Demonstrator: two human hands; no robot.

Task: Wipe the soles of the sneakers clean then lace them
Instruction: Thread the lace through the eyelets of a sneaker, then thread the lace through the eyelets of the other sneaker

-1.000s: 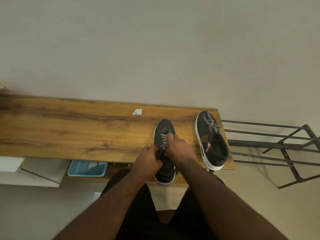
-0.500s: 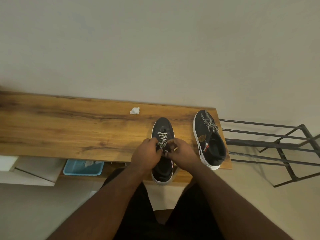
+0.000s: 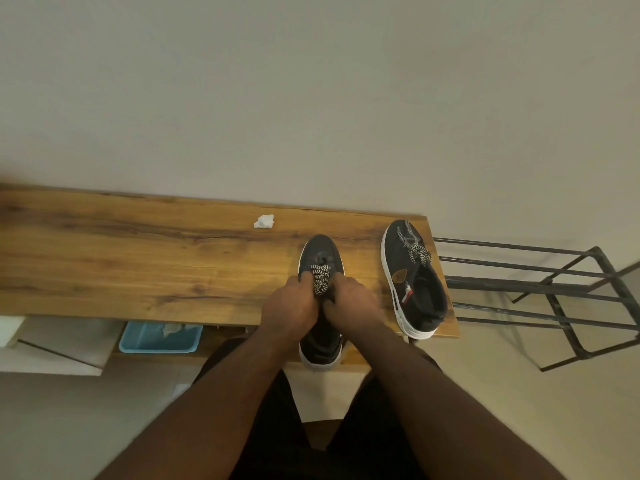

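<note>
Both the left hand (image 3: pixel 291 306) and right hand (image 3: pixel 353 303) are pinching the speckled lace (image 3: pixel 320 278) on the near sneaker (image 3: pixel 320 251), apparently mid-lacing, needing the next eyelet.

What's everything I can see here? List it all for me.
Sneakers: 2, black with white soles; one under the hands, one at the table's right end.
Laces: black-and-white; one set in both hands' grip, one on the right sneaker.
Tissue: 1, white, crumpled, near the table's far edge.
Table: 1, brown wood.
Tray: 1, blue, below the table.
Rack: 1, dark metal, right of the table.
Left hand, right hand: on the near sneaker.
</note>
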